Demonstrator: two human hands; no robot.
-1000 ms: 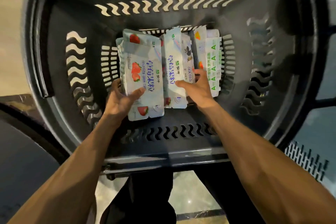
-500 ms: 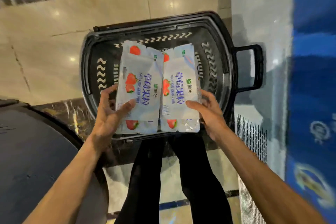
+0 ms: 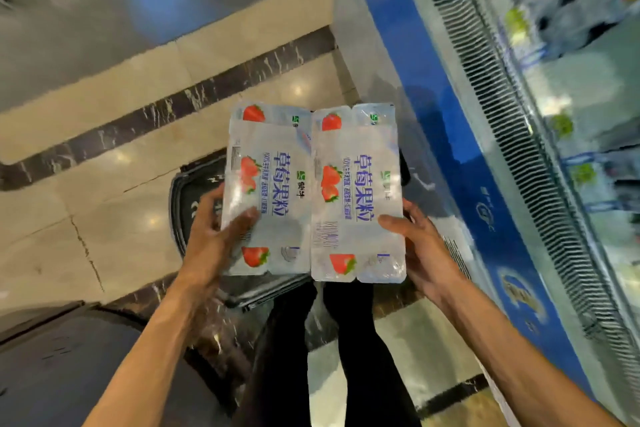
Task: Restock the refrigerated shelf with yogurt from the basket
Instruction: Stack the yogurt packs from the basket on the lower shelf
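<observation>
Head view: left hand [image 3: 211, 236] gripped the left yogurt pack [image 3: 268, 191], thumb across its face; right hand [image 3: 420, 246] gripped the right yogurt pack [image 3: 358, 198] the same way. Packs were held flat, edges touching, strawberry labels up, above the black basket [image 3: 187, 204] on the tiled floor [image 3: 104, 225]. Blue-fronted fridge [image 3: 460, 163] stood to the right, its shelves blurred.
</observation>
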